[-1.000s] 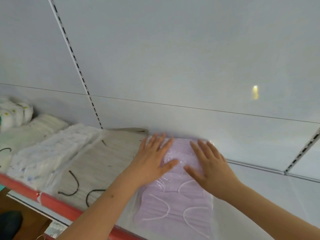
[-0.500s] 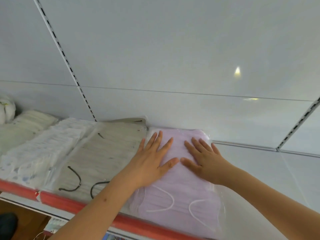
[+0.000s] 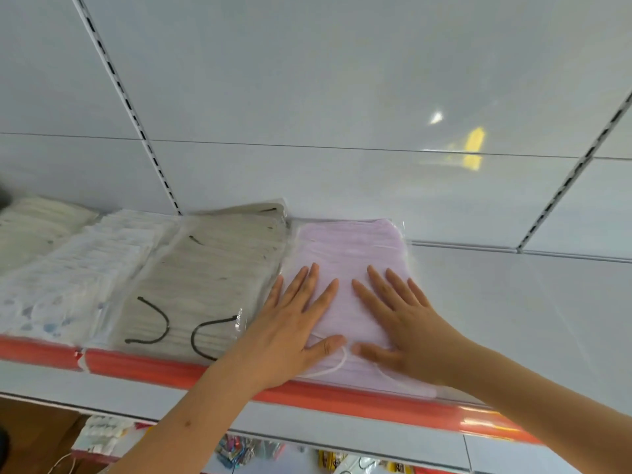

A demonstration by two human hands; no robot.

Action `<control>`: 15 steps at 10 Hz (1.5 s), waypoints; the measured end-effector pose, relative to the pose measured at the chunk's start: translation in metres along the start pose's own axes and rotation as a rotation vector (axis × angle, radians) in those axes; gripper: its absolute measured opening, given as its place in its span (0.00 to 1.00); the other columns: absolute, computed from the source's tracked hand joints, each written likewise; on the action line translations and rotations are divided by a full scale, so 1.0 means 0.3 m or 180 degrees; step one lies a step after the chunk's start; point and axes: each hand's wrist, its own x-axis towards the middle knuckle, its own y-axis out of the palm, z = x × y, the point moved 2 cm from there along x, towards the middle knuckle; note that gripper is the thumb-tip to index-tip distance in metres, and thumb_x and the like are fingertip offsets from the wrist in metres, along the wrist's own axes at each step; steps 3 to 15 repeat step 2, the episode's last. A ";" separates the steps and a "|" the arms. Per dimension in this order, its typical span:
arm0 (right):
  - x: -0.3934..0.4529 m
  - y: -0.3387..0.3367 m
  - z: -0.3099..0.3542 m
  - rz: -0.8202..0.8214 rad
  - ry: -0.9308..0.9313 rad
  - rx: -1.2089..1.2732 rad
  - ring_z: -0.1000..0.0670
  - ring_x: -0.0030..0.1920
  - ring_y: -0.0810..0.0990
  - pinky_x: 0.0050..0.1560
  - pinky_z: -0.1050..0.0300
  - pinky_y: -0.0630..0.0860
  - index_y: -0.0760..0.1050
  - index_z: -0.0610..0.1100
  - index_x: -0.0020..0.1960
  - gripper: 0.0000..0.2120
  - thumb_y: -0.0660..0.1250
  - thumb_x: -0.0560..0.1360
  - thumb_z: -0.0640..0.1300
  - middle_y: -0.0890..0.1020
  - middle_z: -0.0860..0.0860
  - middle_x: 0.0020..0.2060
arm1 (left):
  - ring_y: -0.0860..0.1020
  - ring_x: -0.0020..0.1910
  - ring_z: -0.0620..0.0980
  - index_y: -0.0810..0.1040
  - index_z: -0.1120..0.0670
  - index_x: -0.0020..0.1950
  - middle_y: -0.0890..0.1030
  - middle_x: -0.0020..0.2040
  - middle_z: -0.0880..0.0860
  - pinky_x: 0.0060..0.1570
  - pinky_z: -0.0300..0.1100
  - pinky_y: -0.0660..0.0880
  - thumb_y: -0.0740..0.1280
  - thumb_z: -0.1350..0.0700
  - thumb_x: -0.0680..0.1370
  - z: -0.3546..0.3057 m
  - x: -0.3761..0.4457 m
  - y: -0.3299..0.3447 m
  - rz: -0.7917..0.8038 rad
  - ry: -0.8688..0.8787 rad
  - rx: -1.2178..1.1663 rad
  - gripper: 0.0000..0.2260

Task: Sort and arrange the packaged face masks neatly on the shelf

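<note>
While both hands lie flat on it, the lilac pack (image 3: 355,254) of masks, in clear wrap with white ear loops showing near the front, sits on the shelf (image 3: 513,302) just right of the grey pack (image 3: 205,278). Left hand (image 3: 294,331) and right hand (image 3: 407,328) press down with straight, spread fingers, holding nothing. Its front edge meets the red strip (image 3: 136,366); its back nears the wall panel (image 3: 342,97). Bare shelf runs off to its right.
</note>
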 end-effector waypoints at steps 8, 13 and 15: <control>-0.015 -0.008 0.088 -0.0493 -0.0167 0.0029 0.40 0.80 0.49 0.78 0.38 0.49 0.50 0.51 0.81 0.41 0.41 0.76 0.74 0.50 0.48 0.80 | 0.39 0.80 0.40 0.47 0.45 0.83 0.38 0.82 0.44 0.80 0.44 0.45 0.53 0.35 0.83 -0.014 -0.105 -0.056 -0.0455 0.0564 -0.0664 0.32; -0.015 -0.008 0.088 -0.0493 -0.0167 0.0029 0.40 0.80 0.49 0.78 0.38 0.49 0.50 0.51 0.81 0.41 0.41 0.76 0.74 0.50 0.48 0.80 | 0.39 0.80 0.40 0.47 0.45 0.83 0.38 0.82 0.44 0.80 0.44 0.45 0.53 0.35 0.83 -0.014 -0.105 -0.056 -0.0455 0.0564 -0.0664 0.32; -0.015 -0.008 0.088 -0.0493 -0.0167 0.0029 0.40 0.80 0.49 0.78 0.38 0.49 0.50 0.51 0.81 0.41 0.41 0.76 0.74 0.50 0.48 0.80 | 0.39 0.80 0.40 0.47 0.45 0.83 0.38 0.82 0.44 0.80 0.44 0.45 0.53 0.35 0.83 -0.014 -0.105 -0.056 -0.0455 0.0564 -0.0664 0.32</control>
